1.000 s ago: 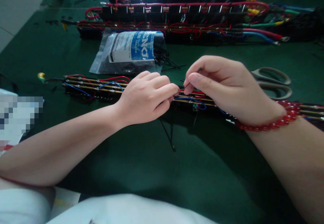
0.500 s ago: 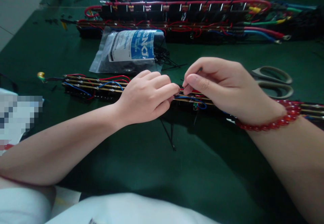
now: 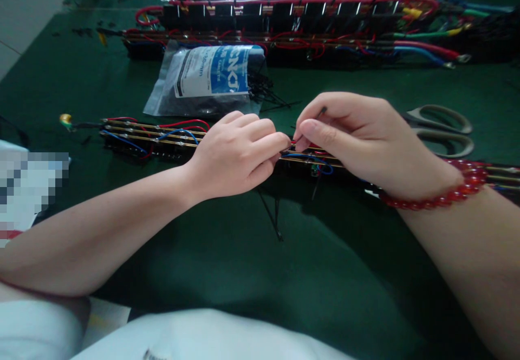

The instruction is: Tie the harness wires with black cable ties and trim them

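A thin black tie (image 3: pixel 323 110) is pinched by the fingers of the right hand (image 3: pixel 357 137) and apparently the left hand (image 3: pixel 244 154), both nearly closed; contact is partly hidden. Beneath, a wired bar (image 3: pixel 142 130) is laid toward the worktop's (image 3: pixel 244 273) right edge. Judged light, flexible; best gripped by its ends.

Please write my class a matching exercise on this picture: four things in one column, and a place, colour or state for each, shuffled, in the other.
Things:
1. Bead bracelet
2. Scissors
3. Plastic bag
4. Left hand

Descriptions:
A. Open, with black ties poking out
B. Above the wired strip
C. Red
D. Partly hidden behind the right hand

Right pairs: 1-C, 2-D, 3-A, 4-B
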{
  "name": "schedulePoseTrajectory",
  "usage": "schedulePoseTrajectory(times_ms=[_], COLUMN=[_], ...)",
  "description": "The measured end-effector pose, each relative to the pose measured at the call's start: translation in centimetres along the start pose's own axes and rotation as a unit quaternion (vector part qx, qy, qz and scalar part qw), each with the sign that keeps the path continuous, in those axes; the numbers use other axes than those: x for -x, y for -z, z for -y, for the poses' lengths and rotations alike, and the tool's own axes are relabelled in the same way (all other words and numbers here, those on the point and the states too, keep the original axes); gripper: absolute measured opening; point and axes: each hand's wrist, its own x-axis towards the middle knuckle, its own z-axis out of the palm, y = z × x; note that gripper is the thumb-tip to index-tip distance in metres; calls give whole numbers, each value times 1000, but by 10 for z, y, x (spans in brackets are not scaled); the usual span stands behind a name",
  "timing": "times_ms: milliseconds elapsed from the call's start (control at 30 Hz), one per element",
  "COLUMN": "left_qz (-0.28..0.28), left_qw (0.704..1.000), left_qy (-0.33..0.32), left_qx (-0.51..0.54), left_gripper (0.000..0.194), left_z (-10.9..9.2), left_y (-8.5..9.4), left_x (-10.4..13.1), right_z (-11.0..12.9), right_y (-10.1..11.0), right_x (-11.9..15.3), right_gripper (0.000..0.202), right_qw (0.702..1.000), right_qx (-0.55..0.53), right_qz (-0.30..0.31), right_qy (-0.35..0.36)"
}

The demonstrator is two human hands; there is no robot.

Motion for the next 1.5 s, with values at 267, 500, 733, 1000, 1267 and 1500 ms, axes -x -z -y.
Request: schedulePoseTrajectory(times_ms=[267, 500, 733, 1000, 1267, 1500], left_qz=[-10, -5, -10, -6, 29, 43], left_qw=[1000, 1000, 1000, 1000, 999, 998], left_qy=[-14, -10, -11, -6, 28, 46], left_qx=[3, 9, 7, 11, 22, 26], left_gripper=[12, 14, 15, 17, 25, 29], left_z=[2, 1, 1, 1, -2, -3], left_y=[0, 0, -1, -1, 1, 1], left_x=[0, 0, 0, 1, 1, 0], right_z=[0, 1, 3, 1, 2, 1], right_y=[0, 0, 0, 1, 0, 0], right_x=[0, -1, -1, 2, 0, -1], right_gripper=[39, 38, 39, 37, 42, 44], right_qw=[1000, 1000, 1000, 998, 999, 999], right_qx=[0, 7, 12, 56, 37, 34], right_qz=[-4, -5, -5, 3, -1, 4], right_qy=[-9, -8, -4, -5, -11, -13])
